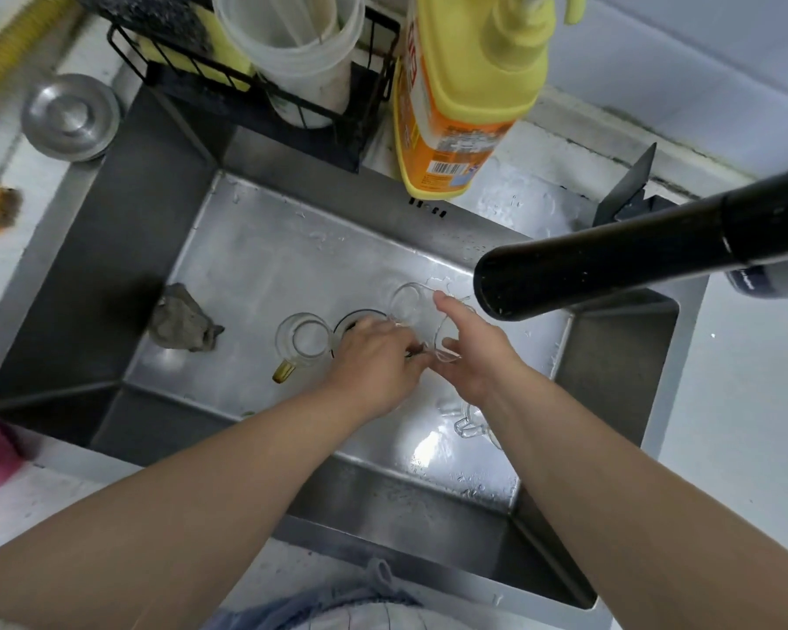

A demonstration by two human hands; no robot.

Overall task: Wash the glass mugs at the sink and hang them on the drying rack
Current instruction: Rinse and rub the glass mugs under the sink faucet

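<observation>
From my remote feed, both forearms were bare all the way up to the frame's edge, with no sleeves, watch or rings on the left hand (374, 361) or right hand (474, 352). Low in view, a pale blue-grey garment (337, 611) showed faint thin lines and a small fabric tie.

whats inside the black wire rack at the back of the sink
The black wire rack holds a translucent plastic cup and a yellow sponge with a dark scourer; its bottom is hidden.

Yellow bottle (465, 84), black faucet (633, 252), grey rag (180, 320)
</observation>
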